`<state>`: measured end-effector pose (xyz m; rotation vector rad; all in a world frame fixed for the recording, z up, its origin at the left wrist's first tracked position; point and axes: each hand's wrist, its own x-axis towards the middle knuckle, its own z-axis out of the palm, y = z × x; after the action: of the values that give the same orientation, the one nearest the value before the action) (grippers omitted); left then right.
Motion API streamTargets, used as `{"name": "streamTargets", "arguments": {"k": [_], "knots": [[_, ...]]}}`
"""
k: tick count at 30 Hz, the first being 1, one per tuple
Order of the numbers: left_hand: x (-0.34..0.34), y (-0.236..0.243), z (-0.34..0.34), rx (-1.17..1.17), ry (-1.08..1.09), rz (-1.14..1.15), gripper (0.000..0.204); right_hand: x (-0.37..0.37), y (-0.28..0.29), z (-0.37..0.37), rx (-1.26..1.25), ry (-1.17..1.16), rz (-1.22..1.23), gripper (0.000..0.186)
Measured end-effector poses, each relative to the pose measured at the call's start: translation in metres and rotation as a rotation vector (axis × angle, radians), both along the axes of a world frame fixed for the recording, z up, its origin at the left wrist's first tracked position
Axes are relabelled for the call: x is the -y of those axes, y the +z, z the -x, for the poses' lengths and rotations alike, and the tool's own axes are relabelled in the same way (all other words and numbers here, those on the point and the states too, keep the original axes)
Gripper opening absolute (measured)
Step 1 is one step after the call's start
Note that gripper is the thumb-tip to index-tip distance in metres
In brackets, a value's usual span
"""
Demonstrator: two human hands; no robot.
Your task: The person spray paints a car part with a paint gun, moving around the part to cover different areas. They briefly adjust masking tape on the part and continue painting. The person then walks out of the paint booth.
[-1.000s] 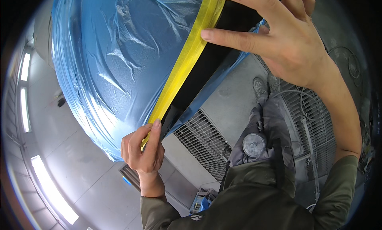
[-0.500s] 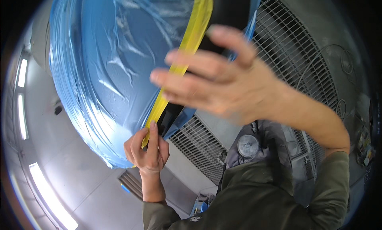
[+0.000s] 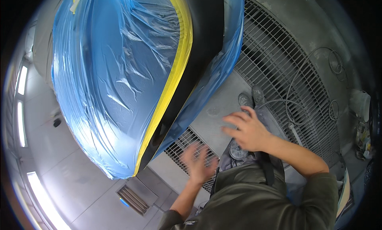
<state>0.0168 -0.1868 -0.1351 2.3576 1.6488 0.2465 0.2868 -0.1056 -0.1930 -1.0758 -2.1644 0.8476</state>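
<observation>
A large curved body, seemingly part of a vehicle, stands before me under wrinkled blue masking film. Yellow masking tape follows the film's edge in a long curve down to a point at the bottom. Beside the tape runs a bare glossy black strip, with more blue film on its far side. My left hand, smeared by motion, is off the tape, right of its lower end, fingers spread and holding nothing. Away from the panel, in front of my body, my right hand is empty with its fingers apart.
Metal floor grating spreads at the right, with a looped hose lying over it. My shoes stand by the grating. A wall vent and bright lamps are at lower left.
My left hand has let go of the tape's lower end and moved right. My right hand has drawn back from the tape, down and to the right. The wrapped body now shows more fully.
</observation>
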Motion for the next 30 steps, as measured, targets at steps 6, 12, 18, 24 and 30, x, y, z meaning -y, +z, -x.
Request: {"name": "streamTargets", "arguments": {"k": [6, 12, 18, 24, 30], "knots": [[0.023, -0.091, -0.11, -0.166, -0.253, 0.679, 0.094, 0.06, -0.061, -0.051, 0.219, 0.003, 0.318, 0.04], [0.009, -0.106, -0.123, -0.077, 0.006, 0.865, 0.089, 0.085, -0.09, -0.062, 0.462, 0.056, 0.518, 0.043], [-0.02, -0.09, -0.136, 0.104, -0.147, 0.656, 0.077, 0.097, -0.13, -0.08, 0.356, -0.02, 0.657, 0.067], [-0.111, -0.011, -0.183, 0.171, -0.529, 0.405, 0.078, 0.064, -0.12, -0.129, 0.228, -0.195, 0.359, 0.077], [-0.165, 0.11, -0.249, 0.127, -1.131, 0.24, 0.062, 0.005, -0.029, -0.223, 0.245, -0.302, 0.085, 0.071]]}}
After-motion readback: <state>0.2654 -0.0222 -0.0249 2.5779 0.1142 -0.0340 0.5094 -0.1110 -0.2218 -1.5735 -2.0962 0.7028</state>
